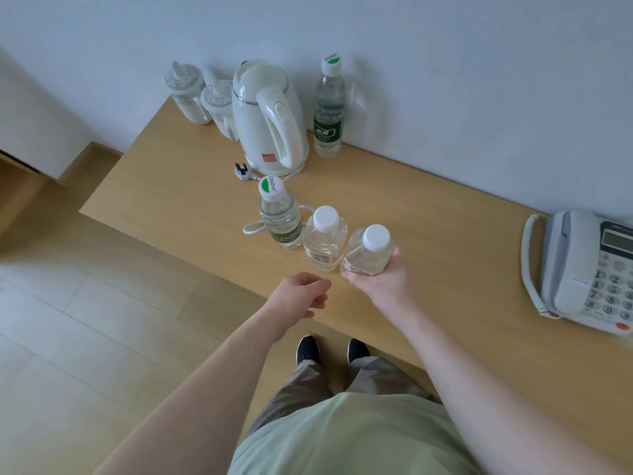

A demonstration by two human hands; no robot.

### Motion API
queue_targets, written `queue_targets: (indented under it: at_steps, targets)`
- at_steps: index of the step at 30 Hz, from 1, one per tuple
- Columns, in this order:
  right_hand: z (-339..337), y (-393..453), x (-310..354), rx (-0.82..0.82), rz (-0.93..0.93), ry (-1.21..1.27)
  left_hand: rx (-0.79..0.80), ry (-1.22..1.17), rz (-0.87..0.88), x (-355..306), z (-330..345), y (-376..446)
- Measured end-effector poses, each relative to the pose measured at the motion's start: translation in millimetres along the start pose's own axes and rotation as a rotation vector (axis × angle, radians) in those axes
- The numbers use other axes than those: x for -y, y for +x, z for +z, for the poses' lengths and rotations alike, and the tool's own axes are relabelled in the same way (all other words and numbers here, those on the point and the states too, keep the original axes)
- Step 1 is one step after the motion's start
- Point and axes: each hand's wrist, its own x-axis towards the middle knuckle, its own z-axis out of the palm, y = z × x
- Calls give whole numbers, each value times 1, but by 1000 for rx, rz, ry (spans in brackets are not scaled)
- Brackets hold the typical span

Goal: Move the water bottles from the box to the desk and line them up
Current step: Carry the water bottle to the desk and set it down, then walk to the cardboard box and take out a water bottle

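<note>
Clear bottle (368, 250) sits gripped in right hand (385, 281), beside its neighbour (322, 243).

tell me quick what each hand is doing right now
Left hand: open, fingers loosely curled, holding nothing.
Right hand: closed in a grip around the white-capped bottle at the right end of the row.

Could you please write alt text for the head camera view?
A person's right hand grips a white-capped bottle beside two upright bottles on a wooden desk; the left hand hovers empty. A kettle stands behind.
</note>
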Motion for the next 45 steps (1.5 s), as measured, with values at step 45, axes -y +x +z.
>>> queue_targets:
  at_steps: [45]
  targets:
    - [-184,-226,-144,-771,355,510,623,761,162,-1,269,-54]
